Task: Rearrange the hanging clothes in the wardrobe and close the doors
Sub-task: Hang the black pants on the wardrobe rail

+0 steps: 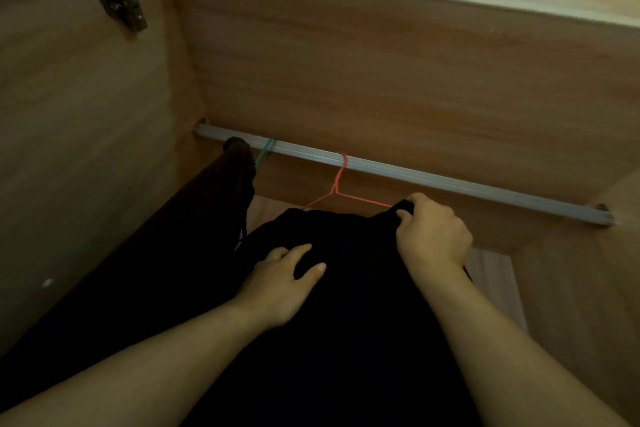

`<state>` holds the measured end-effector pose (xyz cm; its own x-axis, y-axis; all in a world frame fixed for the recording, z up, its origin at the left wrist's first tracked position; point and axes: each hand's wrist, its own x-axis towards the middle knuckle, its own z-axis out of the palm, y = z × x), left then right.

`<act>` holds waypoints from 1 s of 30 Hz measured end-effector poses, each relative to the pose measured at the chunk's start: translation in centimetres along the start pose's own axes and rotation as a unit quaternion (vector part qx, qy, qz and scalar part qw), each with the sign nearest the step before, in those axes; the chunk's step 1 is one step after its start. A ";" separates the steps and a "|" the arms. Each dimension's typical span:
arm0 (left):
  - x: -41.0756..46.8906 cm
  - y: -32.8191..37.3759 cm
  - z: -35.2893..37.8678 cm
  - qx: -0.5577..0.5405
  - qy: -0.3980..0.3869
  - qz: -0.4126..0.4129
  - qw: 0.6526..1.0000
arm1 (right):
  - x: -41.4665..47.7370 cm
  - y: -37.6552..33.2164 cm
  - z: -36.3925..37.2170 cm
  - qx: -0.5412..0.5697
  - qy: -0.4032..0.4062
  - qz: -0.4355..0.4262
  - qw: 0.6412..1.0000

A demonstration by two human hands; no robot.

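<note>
A black garment [346,305] hangs on an orange wire hanger [337,184], whose hook sits over the grey metal rail [433,178] inside the wooden wardrobe. My right hand [433,236] grips the garment's right shoulder edge, just below the rail. My left hand [284,284] rests on the garment's front with fingers spread. Left of it, a dark brown garment [194,218] hangs near the rail's left end, beside a green hanger hook [265,149].
The wardrobe's back panel [381,80] and left side wall [86,132] enclose the space. A metal door hinge [121,0] is fixed high on the left wall. The rail's right stretch carries no hangers.
</note>
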<state>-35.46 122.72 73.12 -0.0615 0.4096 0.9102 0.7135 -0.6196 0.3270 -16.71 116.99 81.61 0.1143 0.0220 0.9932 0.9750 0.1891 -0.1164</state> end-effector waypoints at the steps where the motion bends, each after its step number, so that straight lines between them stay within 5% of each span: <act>1: -0.3 -0.5 -0.1 -0.006 -0.001 -0.006 1.000 | -0.7 -0.1 0.2 0.003 0.003 -0.005 1.000; 14: -4.2 -1.1 0.6 0.005 0.016 -0.025 1.000 | -8.1 1.3 0.0 0.083 -0.013 -0.125 0.989; 19: -8.5 -0.4 1.0 0.026 0.002 -0.008 1.000 | -12.8 4.6 -0.4 0.192 -0.016 -0.084 0.978; 30: -25.2 -1.3 4.7 0.115 -0.114 0.009 0.987 | -33.8 11.2 -2.7 0.284 -0.183 -0.037 0.940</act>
<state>-31.57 116.38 48.55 0.0929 0.5559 0.8261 0.8544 -0.4706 0.2205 -9.18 115.67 46.78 -0.1242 0.3047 0.9443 0.7065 0.6954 -0.1314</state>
